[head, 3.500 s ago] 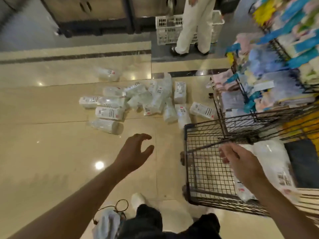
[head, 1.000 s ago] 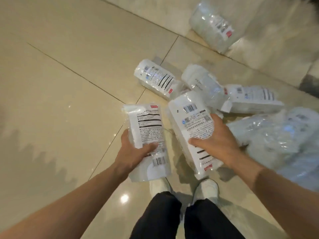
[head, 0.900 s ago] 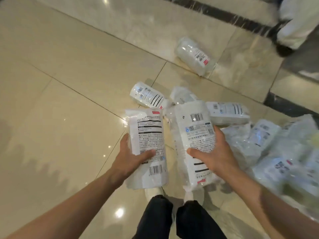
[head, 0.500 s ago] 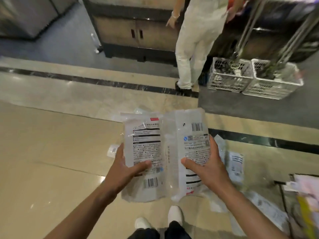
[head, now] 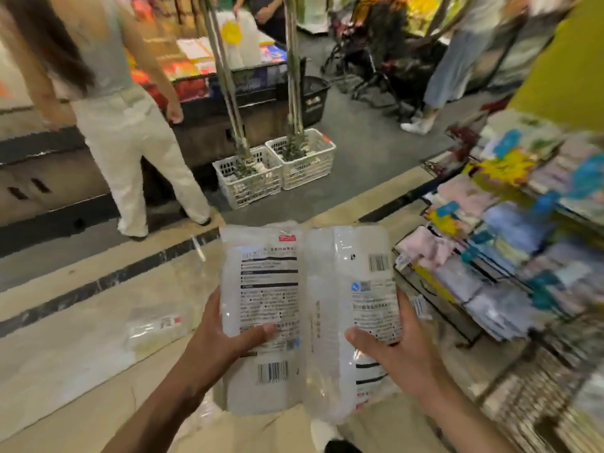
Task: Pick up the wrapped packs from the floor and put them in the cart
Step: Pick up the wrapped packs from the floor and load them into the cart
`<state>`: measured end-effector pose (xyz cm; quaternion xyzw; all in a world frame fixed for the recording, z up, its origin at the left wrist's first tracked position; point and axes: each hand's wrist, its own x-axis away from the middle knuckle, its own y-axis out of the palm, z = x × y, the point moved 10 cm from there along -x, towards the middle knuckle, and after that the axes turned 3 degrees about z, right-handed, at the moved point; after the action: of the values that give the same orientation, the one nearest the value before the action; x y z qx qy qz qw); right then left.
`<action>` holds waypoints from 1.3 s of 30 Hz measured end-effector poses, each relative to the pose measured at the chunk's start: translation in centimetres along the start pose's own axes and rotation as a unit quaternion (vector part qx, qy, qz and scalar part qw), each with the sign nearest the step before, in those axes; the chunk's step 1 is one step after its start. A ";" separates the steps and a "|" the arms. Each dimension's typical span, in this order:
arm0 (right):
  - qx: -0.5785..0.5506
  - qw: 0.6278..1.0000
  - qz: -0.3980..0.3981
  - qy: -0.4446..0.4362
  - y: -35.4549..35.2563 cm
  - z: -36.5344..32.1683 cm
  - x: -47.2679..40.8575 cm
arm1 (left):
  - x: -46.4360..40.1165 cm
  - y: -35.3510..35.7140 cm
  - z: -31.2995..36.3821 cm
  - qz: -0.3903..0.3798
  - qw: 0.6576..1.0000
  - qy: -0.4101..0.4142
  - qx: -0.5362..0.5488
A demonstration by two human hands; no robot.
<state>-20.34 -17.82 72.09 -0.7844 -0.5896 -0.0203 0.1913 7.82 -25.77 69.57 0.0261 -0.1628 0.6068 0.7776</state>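
Note:
I hold two clear wrapped packs upright, side by side, in front of me. My left hand grips the left wrapped pack, which has black text bars and a barcode low down. My right hand grips the right wrapped pack, with a barcode near its top. One more wrapped pack lies on the beige floor to the left. A black wire frame shows just right of the packs; whether it belongs to the cart I cannot tell through the blur.
A person in white trousers stands at the left by a dark counter. Two white plastic crates holding tall poles sit on the grey floor ahead. Wire racks with colourful packaged goods fill the right side. Another person stands far right.
I have lifted two packs off the floor, one in each hand. My view has swung up and to the right, and the racks on the right have come into sight.

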 end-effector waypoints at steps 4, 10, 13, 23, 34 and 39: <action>-0.035 0.993 0.105 0.047 -5.8 2.7 6.1 | -0.3 7.0 2.5 -0.126 0.991 0.037 -0.032; -0.032 0.964 0.254 0.073 -14.6 6.9 16.6 | 2.1 19.9 2.4 -0.248 0.967 0.037 -0.041; -0.037 0.943 0.321 0.082 -18.8 9.9 21.9 | 5.5 26.8 2.4 -0.279 0.958 0.033 -0.057; -0.015 0.898 0.424 0.115 -35.0 21.2 36.5 | 17.6 49.0 -0.3 -0.376 0.922 0.008 -0.091; 0.040 0.923 0.364 0.120 -53.0 29.0 36.2 | 21.8 65.0 -1.9 -0.303 0.950 -0.046 -0.067; 0.072 0.935 0.322 0.129 -57.9 31.7 30.1 | 18.6 69.4 -2.4 -0.266 0.960 -0.050 -0.078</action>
<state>-71.37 33.50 66.49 -0.9069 -0.2758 -0.0161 0.3182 -53.81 10.37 61.70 0.0377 -0.2353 0.3617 0.9013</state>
